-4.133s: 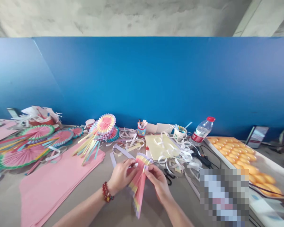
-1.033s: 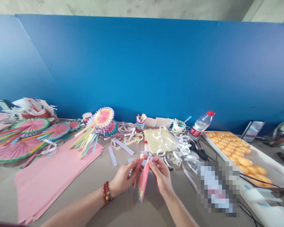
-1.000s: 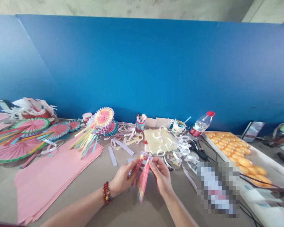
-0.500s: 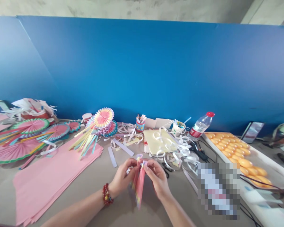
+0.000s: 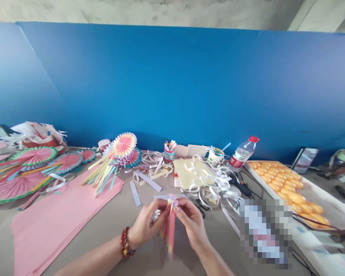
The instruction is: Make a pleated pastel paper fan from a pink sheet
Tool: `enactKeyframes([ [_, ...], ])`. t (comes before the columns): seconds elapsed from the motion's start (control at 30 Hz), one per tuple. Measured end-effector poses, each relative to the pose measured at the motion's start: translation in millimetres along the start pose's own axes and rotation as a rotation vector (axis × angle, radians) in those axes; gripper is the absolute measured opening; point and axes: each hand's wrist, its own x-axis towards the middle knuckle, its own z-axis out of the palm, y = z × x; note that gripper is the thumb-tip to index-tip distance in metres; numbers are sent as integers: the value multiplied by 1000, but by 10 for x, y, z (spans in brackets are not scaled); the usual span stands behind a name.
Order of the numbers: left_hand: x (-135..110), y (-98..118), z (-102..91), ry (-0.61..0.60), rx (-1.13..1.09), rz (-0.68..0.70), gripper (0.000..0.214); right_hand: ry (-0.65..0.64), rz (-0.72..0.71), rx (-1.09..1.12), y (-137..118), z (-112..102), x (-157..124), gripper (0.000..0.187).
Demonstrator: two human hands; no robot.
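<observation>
A pleated pink paper fan (image 5: 169,230) with yellow and blue edges stands folded nearly flat between my hands above the brown table (image 5: 109,226). My left hand (image 5: 146,226), with a red bead bracelet at the wrist, pinches the fan's top from the left. From the right, my right hand (image 5: 191,222) pinches the same top end. Both hands are closed on the fan.
A stack of pink paper sheets (image 5: 54,218) lies left. Finished round fans (image 5: 34,157) and a fan with long strips (image 5: 122,145) sit behind. White paper curls (image 5: 209,180), yellow sheets (image 5: 189,174), a pen cup (image 5: 168,153), a water bottle (image 5: 243,155) and an orange tray (image 5: 287,188) stand right.
The fan's pleats have been squeezed together from spread to nearly flat. Both hands have come closer to each other and a little nearer to me.
</observation>
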Motion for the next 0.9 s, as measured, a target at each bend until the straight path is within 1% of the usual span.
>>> enactKeyframes([
  [0.1,-26,-6,11,-5,80,48,16,47,44,6,-1,15,-7,20],
  [0.2,-57,-33,15,-19,195,107,19,67,46,9,-31,22,-3,22],
  [0.33,-46,-21,-22,-29,281,166,22,38,67,38,-76,4,17,21],
  [0.5,11,29,-69,-50,322,211,16,-3,78,60,-95,-21,40,21],
  [0.73,-52,7,-27,-30,319,194,20,22,29,14,-88,-20,26,20],
  [0.9,-42,23,-44,-47,345,213,20,12,47,11,-74,-34,36,20],
])
